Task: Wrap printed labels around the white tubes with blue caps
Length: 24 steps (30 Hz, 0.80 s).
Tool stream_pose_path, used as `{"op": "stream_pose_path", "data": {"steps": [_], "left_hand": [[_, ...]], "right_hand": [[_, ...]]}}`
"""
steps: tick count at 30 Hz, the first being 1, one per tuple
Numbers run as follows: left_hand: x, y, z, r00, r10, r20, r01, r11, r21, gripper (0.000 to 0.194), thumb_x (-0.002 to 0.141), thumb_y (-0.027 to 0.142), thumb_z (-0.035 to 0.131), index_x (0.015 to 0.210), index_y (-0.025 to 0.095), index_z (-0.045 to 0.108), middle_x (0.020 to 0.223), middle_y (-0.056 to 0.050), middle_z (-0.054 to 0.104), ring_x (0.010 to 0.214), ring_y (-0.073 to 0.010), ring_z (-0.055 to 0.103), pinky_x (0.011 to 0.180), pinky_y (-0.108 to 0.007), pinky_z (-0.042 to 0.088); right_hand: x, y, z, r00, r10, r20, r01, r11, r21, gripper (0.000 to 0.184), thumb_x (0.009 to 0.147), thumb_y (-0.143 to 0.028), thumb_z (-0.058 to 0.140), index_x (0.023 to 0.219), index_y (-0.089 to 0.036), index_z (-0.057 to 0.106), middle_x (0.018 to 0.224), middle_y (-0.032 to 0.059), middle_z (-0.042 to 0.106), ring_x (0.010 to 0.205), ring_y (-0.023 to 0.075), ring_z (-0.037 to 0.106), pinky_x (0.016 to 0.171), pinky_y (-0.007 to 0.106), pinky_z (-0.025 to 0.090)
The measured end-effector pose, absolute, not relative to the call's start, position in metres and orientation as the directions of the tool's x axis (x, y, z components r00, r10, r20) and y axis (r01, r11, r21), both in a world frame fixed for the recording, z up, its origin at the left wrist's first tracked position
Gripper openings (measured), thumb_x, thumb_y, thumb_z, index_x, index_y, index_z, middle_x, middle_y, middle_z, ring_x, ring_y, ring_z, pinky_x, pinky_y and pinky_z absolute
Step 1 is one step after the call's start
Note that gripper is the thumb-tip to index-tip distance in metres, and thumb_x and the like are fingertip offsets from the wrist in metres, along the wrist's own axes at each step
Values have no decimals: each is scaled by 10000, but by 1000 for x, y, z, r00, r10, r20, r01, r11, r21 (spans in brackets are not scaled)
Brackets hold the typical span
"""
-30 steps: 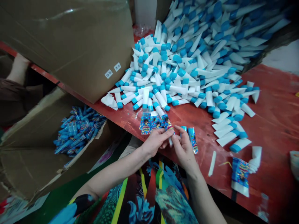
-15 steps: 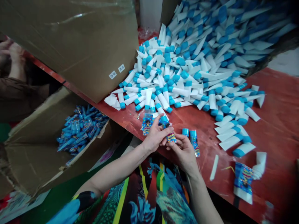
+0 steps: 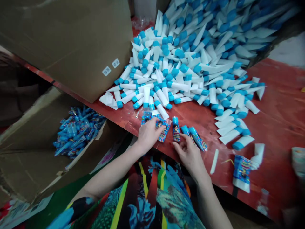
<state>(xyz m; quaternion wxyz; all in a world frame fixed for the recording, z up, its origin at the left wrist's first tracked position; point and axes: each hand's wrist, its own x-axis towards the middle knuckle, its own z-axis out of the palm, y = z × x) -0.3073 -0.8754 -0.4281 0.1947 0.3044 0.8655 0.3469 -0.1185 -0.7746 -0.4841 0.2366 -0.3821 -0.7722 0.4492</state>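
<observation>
My left hand [image 3: 149,135] rests at the near table edge, thumb and forefinger closed on a flat, blue printed sleeve [image 3: 165,133]. Another printed sleeve [image 3: 146,117] shows behind its knuckles. To the right, my right hand [image 3: 189,154] is open, thumb and fingers apart, with nothing held. Just past its fingertips lies a small tube in a printed sleeve [image 3: 175,128], blue cap pointing away. Beside it are two more sleeved tubes, one partly behind the fingers [image 3: 185,130] and one farther right [image 3: 198,139].
A large heap of white tubes with blue caps [image 3: 166,76] spreads over the red table [image 3: 195,111]. A tall cardboard box [image 3: 78,47] stands at left. Below it, an open carton [image 3: 30,149] holds blue printed tubes [image 3: 76,130]. A printed packet [image 3: 241,171] lies at right.
The sleeved tube that both hands held now lies on the table. My hands have moved apart, the left onto the flat sleeves, the right opening beside the tubes. The view has shifted slightly.
</observation>
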Motion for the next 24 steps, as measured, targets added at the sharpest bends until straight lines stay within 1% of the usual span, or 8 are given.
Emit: {"op": "stream_pose_path", "data": {"steps": [3,6,8,10,14,20,22,24], "left_hand": [[-312,-876,-429,-735,663,-145,526,692,495,284,1054,366,829,1298,220,823,1365,-142,854,1223,-344,814,920,-365,579],[-310,-873,-434,-738,663,-127,564,709,422,205,1090,363,771,1246,243,828,1382,-113,852,1233,-334,820,881,-350,580],[-310,-871,-437,-743,659,-115,564,710,421,139,1087,350,763,1175,268,832,1344,-88,866,1229,-328,824,849,-345,571],[-312,-870,-438,-743,661,-105,564,703,432,110,1090,334,747,1131,277,831,1312,-76,877,1209,-324,826,829,-347,556],[-316,-870,-437,-741,663,-104,560,696,450,118,1094,295,716,1062,249,819,1253,-80,883,1146,-300,818,828,-343,523],[-316,-873,-428,-742,661,-111,533,682,501,117,1101,293,695,1057,234,785,1234,-86,878,1161,-271,803,860,-320,520],[-316,-875,-424,-749,655,-97,527,679,511,132,1109,302,671,1067,235,778,1242,-94,879,1182,-279,802,860,-318,521],[-316,-876,-422,-771,629,-99,504,698,509,138,1109,323,655,1052,256,761,1165,-78,885,1143,-292,810,831,-320,514]], "right_hand": [[-109,-757,-472,-562,822,95,427,386,-818,500,1076,-645,675,1342,-235,778,747,15,700,640,279,634,670,407,526],[-90,-711,-457,-395,905,158,638,394,-662,411,1109,-510,581,1335,-237,790,917,87,787,787,310,689,781,417,522],[-77,-676,-447,-235,952,195,769,305,-562,384,1113,-384,530,1329,-212,796,1056,141,815,926,327,715,852,423,506],[-69,-648,-440,-134,970,203,831,222,-511,396,1123,-288,501,1354,-162,796,1237,217,804,1075,346,723,911,439,484],[-79,-623,-436,-29,985,168,890,102,-444,428,1153,-305,567,1450,-71,767,1438,338,692,1208,390,714,888,455,459],[-106,-629,-445,-64,993,101,907,101,-410,523,1116,-309,654,1580,-70,695,1466,337,700,1351,455,652,1036,521,446],[-109,-634,-446,-108,988,107,875,145,-463,524,1080,-282,663,1552,-57,697,1403,324,726,1302,450,651,1061,529,440],[-109,-640,-448,-166,978,125,808,208,-551,498,1027,-248,690,1494,-77,714,1313,272,759,1205,400,671,1060,503,465]]}}
